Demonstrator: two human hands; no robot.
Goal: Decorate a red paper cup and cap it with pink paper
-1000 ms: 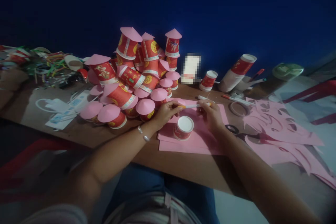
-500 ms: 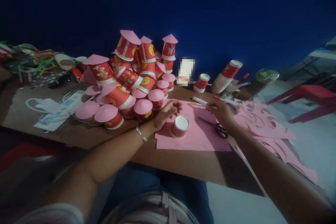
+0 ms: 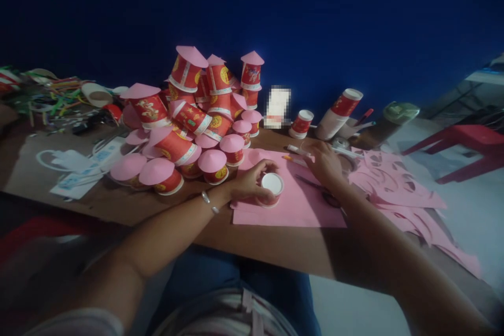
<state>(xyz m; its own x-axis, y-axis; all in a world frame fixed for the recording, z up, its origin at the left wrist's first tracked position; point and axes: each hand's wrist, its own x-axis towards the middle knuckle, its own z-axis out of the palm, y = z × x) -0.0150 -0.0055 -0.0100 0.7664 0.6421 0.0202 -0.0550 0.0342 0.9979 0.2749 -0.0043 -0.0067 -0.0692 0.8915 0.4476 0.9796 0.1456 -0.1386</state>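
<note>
An upturned paper cup with a white base and red sides stands on pink paper. My left hand curves around its left side, thumb in front and fingers behind. My right hand has its fingers bent down at the ends of a white tube and an orange-tipped pen. What lies between those fingertips is hidden. Scissors lie on the pink paper beneath my right wrist, their handles partly covered.
Red cups with pink cone tops are heaped at the left. Behind stand a red cup, a leaning cup stack and a jar. Cut pink scraps lie right; a power strip lies left.
My left hand has moved right and closed around the cup. My right hand has shifted slightly left and up, covering the red pen. The view has shifted a little.
</note>
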